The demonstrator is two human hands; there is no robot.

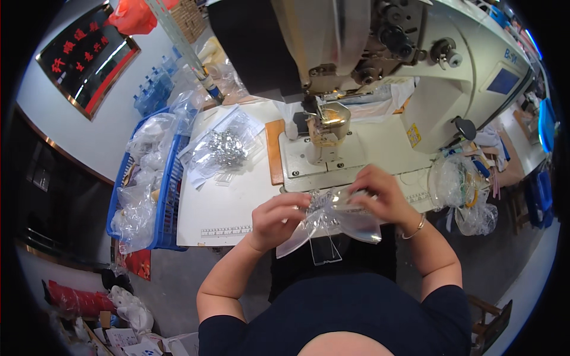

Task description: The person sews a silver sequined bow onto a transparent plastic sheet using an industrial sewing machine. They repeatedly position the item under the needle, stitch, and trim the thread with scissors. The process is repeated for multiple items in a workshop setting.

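At the table's front edge, below the sewing machine's post (326, 148), my two hands hold a clear plastic piece (356, 225) spread out like a bow. The fingers of my left hand (278, 218) are curled at its upper left edge. My right hand (383, 199) bends its fingers onto the upper right edge. Small shiny bits show around the gathered middle, too fine to make out. From it a clear rectangular strip or loop (328, 260) hangs over the edge toward my lap. My fingertips partly hide the plastic's upper edges.
The cream post-bed sewing machine (475, 47) stands over the white table (208, 213). Left of it lies a pile of small shiny metal parts (227, 148) on plastic sheets. A blue basket (172, 196) of plastic bags stands beside the table. More plastic bags (469, 196) hang at the right.
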